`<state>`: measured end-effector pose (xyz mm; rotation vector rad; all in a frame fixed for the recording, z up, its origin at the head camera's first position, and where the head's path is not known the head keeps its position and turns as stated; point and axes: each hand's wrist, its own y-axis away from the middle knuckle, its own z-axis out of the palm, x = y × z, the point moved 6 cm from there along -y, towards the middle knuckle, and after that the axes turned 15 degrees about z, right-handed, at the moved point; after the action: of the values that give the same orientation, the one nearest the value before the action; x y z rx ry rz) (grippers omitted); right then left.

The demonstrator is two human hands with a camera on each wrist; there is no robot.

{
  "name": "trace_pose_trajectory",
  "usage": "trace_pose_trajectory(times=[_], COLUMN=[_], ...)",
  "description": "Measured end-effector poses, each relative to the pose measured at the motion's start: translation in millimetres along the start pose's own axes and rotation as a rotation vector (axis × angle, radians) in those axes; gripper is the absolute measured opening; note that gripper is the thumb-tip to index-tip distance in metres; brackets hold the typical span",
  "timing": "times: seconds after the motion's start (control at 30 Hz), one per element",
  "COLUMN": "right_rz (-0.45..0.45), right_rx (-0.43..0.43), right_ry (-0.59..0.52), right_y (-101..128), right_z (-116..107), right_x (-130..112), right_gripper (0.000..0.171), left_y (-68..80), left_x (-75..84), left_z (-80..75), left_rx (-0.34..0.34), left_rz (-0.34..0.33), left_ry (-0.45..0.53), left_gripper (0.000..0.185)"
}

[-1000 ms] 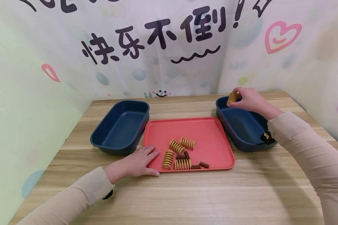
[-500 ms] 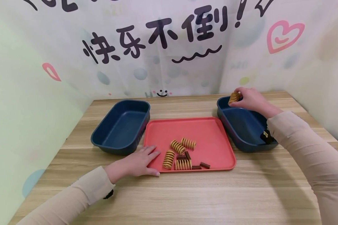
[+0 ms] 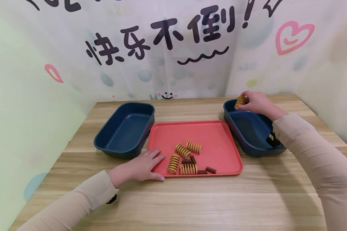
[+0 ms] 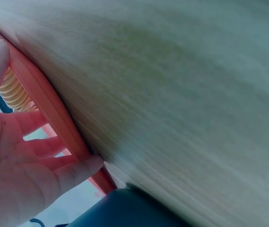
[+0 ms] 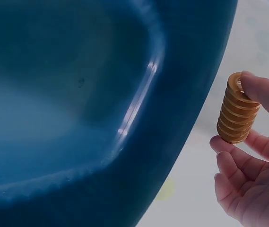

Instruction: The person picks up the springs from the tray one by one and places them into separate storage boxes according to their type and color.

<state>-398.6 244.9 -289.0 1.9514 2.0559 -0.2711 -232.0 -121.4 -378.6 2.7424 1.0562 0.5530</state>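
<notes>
Bright, even light fills the head view; soft shadows fall beside the arms on the desk [image 3: 191,205]. Its edges bow slightly. Both wrist views are soft, and a glare streak crosses the bin [image 5: 139,101].

Short gold coil spring [image 3: 240,101], pinched end to end, above blue bin's [image 3: 250,134] far corner

Wood table [image 3: 191,205], printed backdrop walls [image 3: 162,64] w/ hearts
</notes>
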Motion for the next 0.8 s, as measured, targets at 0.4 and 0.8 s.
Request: trace_pose_trajectory(times=[0.4, 0.8], right_rz=[-0.051, -0.039], right_rx=[0.033, 0.022], right_ry=[0.008, 0.031], right_y=[-9.5, -10.9], right_z=[11.5, 20.0], right_x=[9.5, 13.9], right_gripper=[0.054, 0.051], left_y=[0.3, 0.3], left_x=[1.0, 0.2], left_z=[-1.2, -0.5], left_rx=[-0.003, -0.003], left_rz=[-0.005, -0.011], left_ry=[0.003, -0.005], left_gripper=[0.082, 0.082])
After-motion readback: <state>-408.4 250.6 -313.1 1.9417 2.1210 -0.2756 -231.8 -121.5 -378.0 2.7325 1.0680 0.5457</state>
